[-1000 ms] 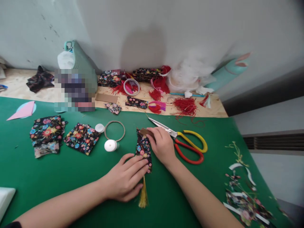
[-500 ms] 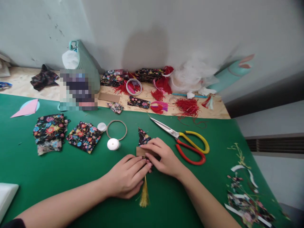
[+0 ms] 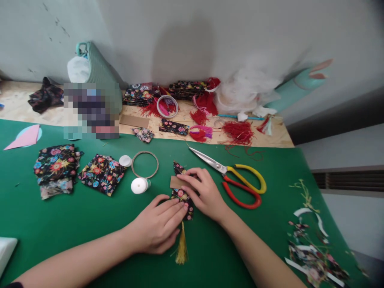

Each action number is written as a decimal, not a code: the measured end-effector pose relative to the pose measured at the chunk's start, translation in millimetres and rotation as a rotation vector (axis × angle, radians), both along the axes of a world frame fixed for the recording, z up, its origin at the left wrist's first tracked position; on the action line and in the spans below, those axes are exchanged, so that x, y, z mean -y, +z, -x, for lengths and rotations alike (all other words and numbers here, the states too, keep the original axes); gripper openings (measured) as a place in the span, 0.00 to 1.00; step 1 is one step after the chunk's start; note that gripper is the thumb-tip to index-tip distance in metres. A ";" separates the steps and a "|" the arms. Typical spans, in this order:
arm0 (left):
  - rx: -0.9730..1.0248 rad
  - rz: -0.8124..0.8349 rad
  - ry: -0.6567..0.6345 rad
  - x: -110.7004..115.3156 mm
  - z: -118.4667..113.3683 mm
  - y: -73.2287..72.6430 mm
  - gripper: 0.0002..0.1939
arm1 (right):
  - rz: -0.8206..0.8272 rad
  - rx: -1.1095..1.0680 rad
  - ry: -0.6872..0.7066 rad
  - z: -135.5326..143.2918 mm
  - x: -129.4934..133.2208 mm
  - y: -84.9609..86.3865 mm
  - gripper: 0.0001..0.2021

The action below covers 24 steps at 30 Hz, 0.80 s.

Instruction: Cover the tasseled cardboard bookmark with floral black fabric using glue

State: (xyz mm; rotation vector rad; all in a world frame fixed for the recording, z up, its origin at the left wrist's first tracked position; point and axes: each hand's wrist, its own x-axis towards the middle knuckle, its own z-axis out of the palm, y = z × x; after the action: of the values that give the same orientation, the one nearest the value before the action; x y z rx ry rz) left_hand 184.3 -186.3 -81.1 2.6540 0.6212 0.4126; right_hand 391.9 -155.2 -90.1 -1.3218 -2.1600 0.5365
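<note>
A strip of black floral fabric lies on the green mat, with a gold tassel poking out at its near end. My left hand rests on the lower part of the fabric, fingers stretched out flat. Across the upper part lies a brown cardboard strip. My right hand pinches that strip from the right, thumb and fingers closed on it; the strip's right end is hidden under the hand. Large scissors with red and yellow handles lie open just beyond my right hand.
Left of the fabric are a white-capped bottle, a small white lid, a ring and floral fabric squares. Fabric scraps lie at right. Red tassels and a green pouch stand along the wall.
The cardboard strip and my right hand have shifted up the fabric, away from my left hand, baring more floral cloth between them. My left hand stays on the fabric. The view has turned slightly.
</note>
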 end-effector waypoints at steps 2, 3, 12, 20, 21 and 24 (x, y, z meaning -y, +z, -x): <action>0.017 0.004 0.005 -0.1 0.0 -0.1 0.24 | -0.020 0.011 -0.051 1.1 -1.6 -1.4 0.15; 0.024 0.006 0.008 -0.2 -0.1 0.1 0.24 | -0.031 0.017 -0.074 1.5 -2.8 -2.0 0.15; 0.058 0.002 0.019 -2.1 -1.8 0.0 0.22 | -0.188 -0.025 -0.193 6.2 -20.2 -9.6 0.12; 0.048 -0.010 0.027 -1.6 -1.5 0.0 0.21 | -0.209 -0.133 -0.303 2.8 -7.3 3.1 0.10; 0.046 -0.013 0.028 -1.6 -1.6 -0.3 0.21 | -0.190 -0.144 -0.295 2.9 -3.2 4.8 0.10; 0.058 -0.036 0.034 -1.5 -2.3 -1.8 0.20 | -0.093 -0.160 -0.189 5.8 7.4 6.9 0.11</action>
State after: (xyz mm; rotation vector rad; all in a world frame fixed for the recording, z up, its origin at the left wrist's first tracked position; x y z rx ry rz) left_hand 186.5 -184.7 -82.9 2.6582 0.6470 0.5133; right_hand 386.2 -162.5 -83.2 -1.3659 -1.8856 0.4451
